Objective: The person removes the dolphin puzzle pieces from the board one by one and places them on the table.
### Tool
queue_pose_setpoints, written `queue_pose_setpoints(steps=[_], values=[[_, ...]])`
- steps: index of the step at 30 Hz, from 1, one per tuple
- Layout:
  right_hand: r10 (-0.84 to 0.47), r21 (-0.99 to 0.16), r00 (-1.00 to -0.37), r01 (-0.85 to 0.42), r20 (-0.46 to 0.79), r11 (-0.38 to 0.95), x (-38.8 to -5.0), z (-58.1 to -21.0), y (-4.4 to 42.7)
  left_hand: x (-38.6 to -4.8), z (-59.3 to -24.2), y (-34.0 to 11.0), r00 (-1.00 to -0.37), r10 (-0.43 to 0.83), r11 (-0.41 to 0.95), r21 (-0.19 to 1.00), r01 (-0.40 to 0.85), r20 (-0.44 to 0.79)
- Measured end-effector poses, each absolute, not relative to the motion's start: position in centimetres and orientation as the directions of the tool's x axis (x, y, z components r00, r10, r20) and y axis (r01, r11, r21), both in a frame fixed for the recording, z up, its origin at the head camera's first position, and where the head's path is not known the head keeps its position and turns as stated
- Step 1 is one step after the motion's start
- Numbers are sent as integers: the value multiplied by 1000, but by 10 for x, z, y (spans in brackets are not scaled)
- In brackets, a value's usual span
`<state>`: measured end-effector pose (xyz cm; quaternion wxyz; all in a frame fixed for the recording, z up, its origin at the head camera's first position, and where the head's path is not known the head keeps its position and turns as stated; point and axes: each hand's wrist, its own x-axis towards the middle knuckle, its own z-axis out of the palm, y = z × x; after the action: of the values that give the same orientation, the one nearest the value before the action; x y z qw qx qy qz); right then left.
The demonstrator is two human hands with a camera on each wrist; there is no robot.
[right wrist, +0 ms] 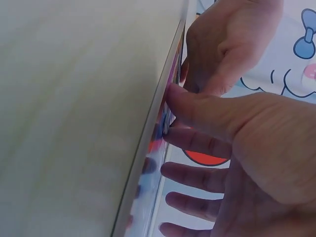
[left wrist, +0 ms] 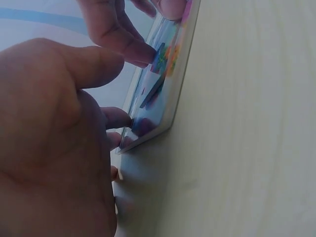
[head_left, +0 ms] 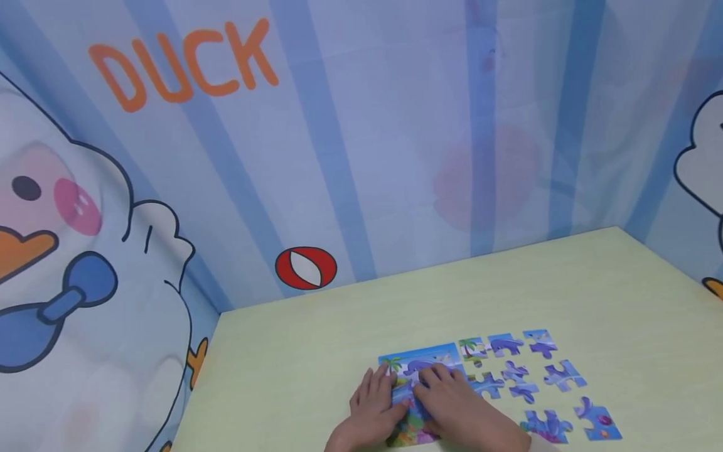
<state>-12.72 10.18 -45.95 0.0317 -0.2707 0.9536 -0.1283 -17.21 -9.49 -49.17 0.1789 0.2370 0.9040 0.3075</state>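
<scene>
A puzzle board (head_left: 409, 433) with a sea picture, palm tree and dolphin lies on the table under both hands. My left hand (head_left: 373, 405) rests along its left side, fingers stretched out, thumb reaching over the picture. From the right, my right hand (head_left: 452, 402) lies over the middle and lower part of the board. In the left wrist view, a puzzle piece (left wrist: 154, 90) stands tilted up from the board's surface. My right index fingertip touches a piece there, while the right thumb is at the board's lower edge. The right hand's other fingers extend over the board.
Several loose puzzle pieces (head_left: 565, 375) lie spread on the pale table (head_left: 282, 376) to the right of the board, some close to the right hand and forearm. A cloth backdrop (head_left: 395, 157) with a duck print hangs behind the table and at both sides.
</scene>
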Motion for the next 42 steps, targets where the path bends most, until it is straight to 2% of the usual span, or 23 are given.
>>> queue_pose_setpoints(steps=[3, 9, 13, 19, 25, 35, 42], values=[[-539, -238, -842, -526, 13, 816, -128, -459, 104, -171, -489, -94, -822, 533, 699, 653, 292, -203], [-597, -98, -796, -605, 100, 790, -129, -461, 105, -171, -475, -97, -798, 554, 686, 672, 279, -235], [-603, -74, -792, -610, 99, 789, -131, -460, 107, -172, -471, -98, -796, 561, 684, 669, 291, -227], [-587, -113, -807, -590, 61, 800, -134, -454, 112, -173, -481, -100, -805, 551, 698, 650, 301, -219], [-580, -159, -814, -578, 40, 800, -138, -448, 116, -171, -469, -103, -793, 561, 715, 622, 319, -238], [-612, -188, -785, -618, 93, 764, -136, -443, 121, -172, -469, -106, -788, 570, 697, 644, 315, -231], [-577, -278, -811, -577, 91, 768, -135, -439, 131, -171, -468, -107, -787, 568, 701, 643, 309, -240]])
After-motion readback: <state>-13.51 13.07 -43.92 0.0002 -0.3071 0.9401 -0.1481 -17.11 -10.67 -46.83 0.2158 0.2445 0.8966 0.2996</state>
